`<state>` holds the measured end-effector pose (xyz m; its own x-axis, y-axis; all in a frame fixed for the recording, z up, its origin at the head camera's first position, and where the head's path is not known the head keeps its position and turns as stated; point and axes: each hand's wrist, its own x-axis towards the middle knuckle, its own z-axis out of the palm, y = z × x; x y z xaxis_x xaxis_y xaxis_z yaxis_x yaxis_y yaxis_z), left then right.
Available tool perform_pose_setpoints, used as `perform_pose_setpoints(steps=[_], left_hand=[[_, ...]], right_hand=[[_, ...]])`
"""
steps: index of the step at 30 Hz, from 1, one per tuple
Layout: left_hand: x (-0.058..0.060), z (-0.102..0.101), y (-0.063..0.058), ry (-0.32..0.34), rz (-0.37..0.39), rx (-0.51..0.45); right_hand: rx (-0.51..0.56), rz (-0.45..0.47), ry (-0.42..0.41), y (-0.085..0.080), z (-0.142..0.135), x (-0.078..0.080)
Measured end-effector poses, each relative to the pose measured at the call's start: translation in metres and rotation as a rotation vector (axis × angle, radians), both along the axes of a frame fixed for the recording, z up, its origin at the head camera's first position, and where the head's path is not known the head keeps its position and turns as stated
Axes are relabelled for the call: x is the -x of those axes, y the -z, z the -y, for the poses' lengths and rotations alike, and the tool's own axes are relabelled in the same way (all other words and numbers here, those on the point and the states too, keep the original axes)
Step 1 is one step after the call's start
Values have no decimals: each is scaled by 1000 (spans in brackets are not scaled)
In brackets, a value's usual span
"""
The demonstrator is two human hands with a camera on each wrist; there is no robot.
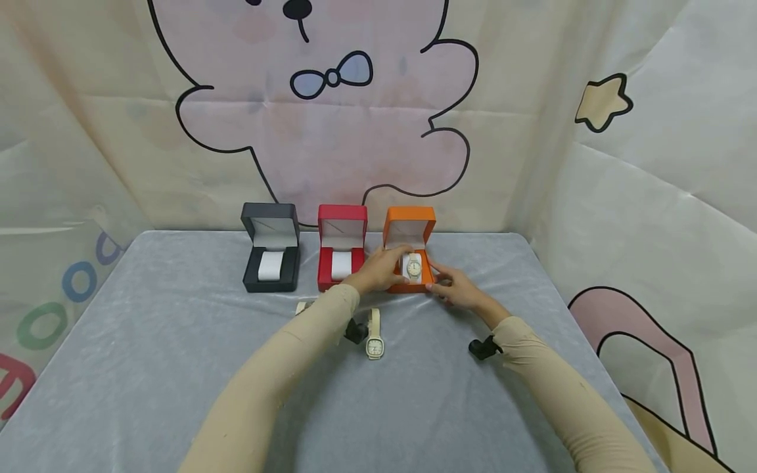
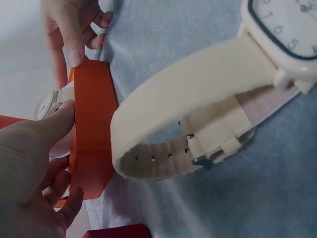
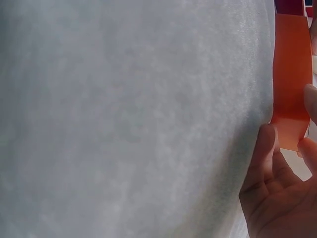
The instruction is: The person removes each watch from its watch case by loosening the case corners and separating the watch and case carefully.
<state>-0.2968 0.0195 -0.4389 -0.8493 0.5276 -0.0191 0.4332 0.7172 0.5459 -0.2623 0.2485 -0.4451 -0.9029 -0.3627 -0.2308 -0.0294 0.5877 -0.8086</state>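
Observation:
A wristwatch [image 1: 414, 268] with a round face and pale strap sits on the white cushion of the open orange watch box [image 1: 409, 214]. My left hand [image 1: 380, 269] reaches over the box's left side and holds the watch on its cushion, index finger at the back and thumb at the front. In the left wrist view, the thumb [image 2: 60, 121] lies against the pale strap. At the right front corner of the box, my right hand [image 1: 457, 287] grips the orange wall between thumb and fingers. The right wrist view shows these fingers [image 3: 267, 144] against the box's side.
Left of the orange box stand an open red watch box [image 1: 343, 211] and an open black one [image 1: 269, 210], each with a white cushion. A cream square-faced watch [image 1: 375, 345] lies in front. Another watch [image 1: 303, 307] is partly hidden by my left forearm.

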Motion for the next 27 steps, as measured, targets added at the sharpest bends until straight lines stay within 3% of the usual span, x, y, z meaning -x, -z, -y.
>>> perform_pose_setpoints(steps=[6, 14, 20, 27], left_hand=[[0, -2, 2, 9, 16, -34], [0, -2, 1, 28, -11, -46], [1, -2, 5, 24, -30, -48], [2, 0, 8, 3, 48, -167]], right_hand=[[-14, -2, 16, 21, -7, 9], [4, 1, 13, 16, -6, 8], [-8, -11, 10, 21, -8, 11], [3, 4, 9, 19, -6, 11]])
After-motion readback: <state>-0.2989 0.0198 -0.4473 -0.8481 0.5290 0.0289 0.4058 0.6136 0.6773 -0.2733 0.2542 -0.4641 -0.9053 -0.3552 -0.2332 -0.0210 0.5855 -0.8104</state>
